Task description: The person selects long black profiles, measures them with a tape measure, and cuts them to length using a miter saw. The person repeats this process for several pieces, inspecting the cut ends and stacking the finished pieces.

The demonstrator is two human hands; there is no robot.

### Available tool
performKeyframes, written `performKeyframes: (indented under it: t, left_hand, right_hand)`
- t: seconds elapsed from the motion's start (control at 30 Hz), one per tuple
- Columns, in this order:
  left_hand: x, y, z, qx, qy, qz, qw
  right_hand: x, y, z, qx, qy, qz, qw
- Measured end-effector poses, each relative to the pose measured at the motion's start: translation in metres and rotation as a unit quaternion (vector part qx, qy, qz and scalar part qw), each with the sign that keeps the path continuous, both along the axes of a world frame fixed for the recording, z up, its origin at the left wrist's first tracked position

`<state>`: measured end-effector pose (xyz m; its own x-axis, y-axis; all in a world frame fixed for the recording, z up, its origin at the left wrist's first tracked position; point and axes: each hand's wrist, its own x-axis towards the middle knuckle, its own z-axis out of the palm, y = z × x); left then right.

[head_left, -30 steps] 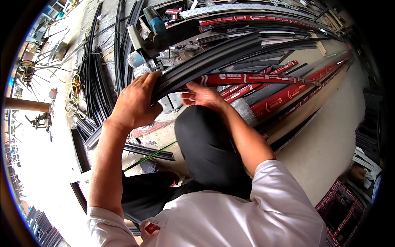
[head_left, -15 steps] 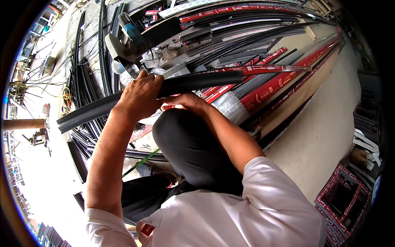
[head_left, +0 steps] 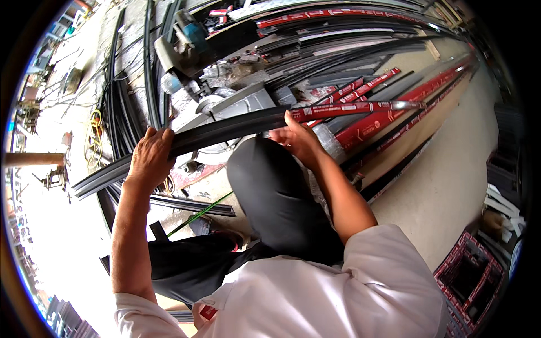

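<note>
A long black grooved profile (head_left: 225,128) lies slantwise in front of me, above my raised knee. Its left part is gripped by my left hand (head_left: 151,160), fingers wrapped over the top. At its right end my right hand (head_left: 301,141) has the thumb against the edge, with the other fingers lower down and partly blurred. Just beyond the profile stands a mitre saw (head_left: 194,36) with a teal motor housing. The saw's grey metal base (head_left: 251,101) is partly covered by the profile.
Black profiles (head_left: 118,107) lie in bundles at the left. Red-filmed profiles (head_left: 383,124) stretch away to the right. A green strip (head_left: 200,214) is by my leg. Stacked red-and-black frames (head_left: 470,270) sit at the lower right. A yellow cable (head_left: 93,138) lies coiled at the left.
My hands have moved apart: the left slid left and down, the right moved right to the profile's end. The profile has turned, showing its grooved side, and more of the saw base shows.
</note>
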<state>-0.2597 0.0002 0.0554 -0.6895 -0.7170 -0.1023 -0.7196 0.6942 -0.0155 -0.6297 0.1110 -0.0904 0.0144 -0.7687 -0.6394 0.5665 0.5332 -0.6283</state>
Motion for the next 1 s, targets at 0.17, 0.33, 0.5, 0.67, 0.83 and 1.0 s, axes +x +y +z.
performKeyframes:
  t: [0.17, 0.33, 0.5, 0.67, 0.83, 1.0]
  left_hand:
    - [0.055, 0.021, -0.003, -0.025, 0.007, 0.041, 0.999]
    - [0.062, 0.024, -0.027, -0.065, 0.059, 0.011, 0.996]
    - [0.061, 0.039, -0.012, -0.112, 0.008, 0.058, 0.992]
    - [0.057, 0.042, -0.013, -0.084, 0.023, 0.068, 0.994]
    - [0.07, 0.048, -0.019, -0.095, 0.017, 0.085, 0.992]
    - [0.069, 0.045, -0.024, -0.109, 0.033, 0.088, 0.99]
  right_hand:
    - [0.018, 0.008, 0.063, -0.211, 0.449, 0.169, 0.851]
    - [0.059, -0.042, 0.136, -0.328, 0.432, 0.27, 0.796]
    - [0.143, -0.078, 0.161, -0.451, 0.6, 0.46, 0.474]
    - [0.199, -0.08, 0.141, -0.473, 0.611, 0.518, 0.367]
    - [0.206, -0.075, 0.13, -0.489, 0.61, 0.504, 0.368]
    - [0.168, -0.069, 0.132, -0.387, 0.624, 0.556, 0.39]
